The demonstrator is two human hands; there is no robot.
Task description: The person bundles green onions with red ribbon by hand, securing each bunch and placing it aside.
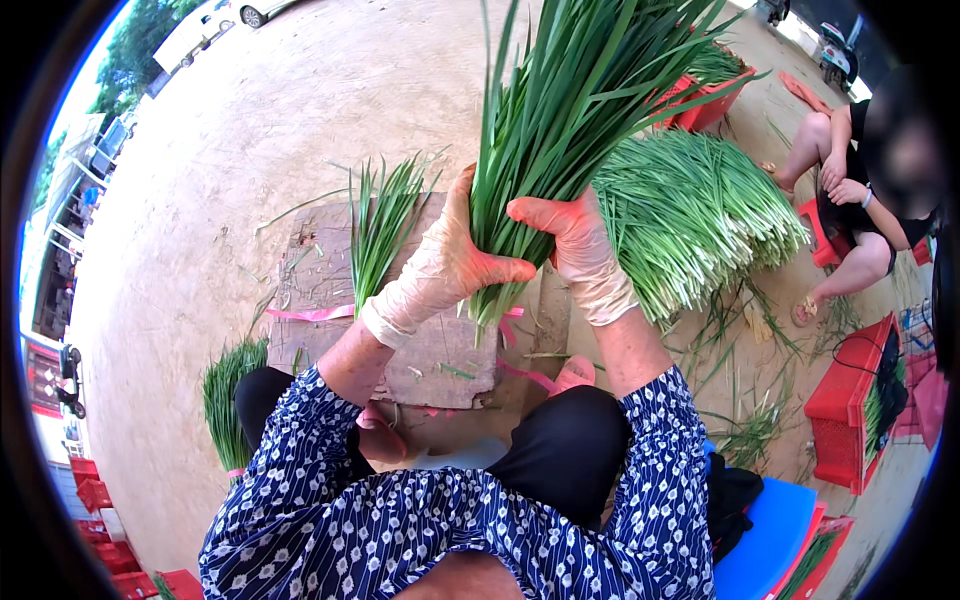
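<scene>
Between my two gloved hands is a thick bunch of long, flat green leaves that look like garlic chives (pixel 545 130), its cut ends pointing down toward me. My left hand (pixel 440 265) wraps the bunch from the left, thumb across its lower part. From the right, my right hand (pixel 580 250) closes round it, thumb against the leaves. Below lies a worn wooden board (pixel 430 350) with a smaller bundle of chives (pixel 382 225) on its left side. A pink ribbon (pixel 320 314) runs across the board under the small bundle and shows again right of it.
A big heap of chives (pixel 700 215) lies to the right, with a red crate (pixel 705 100) behind it. Another person (pixel 850 180) sits at the far right. Red crates (pixel 850 405) and a blue seat (pixel 765 535) are near my right side. A tied bundle (pixel 233 400) stands left of my knee.
</scene>
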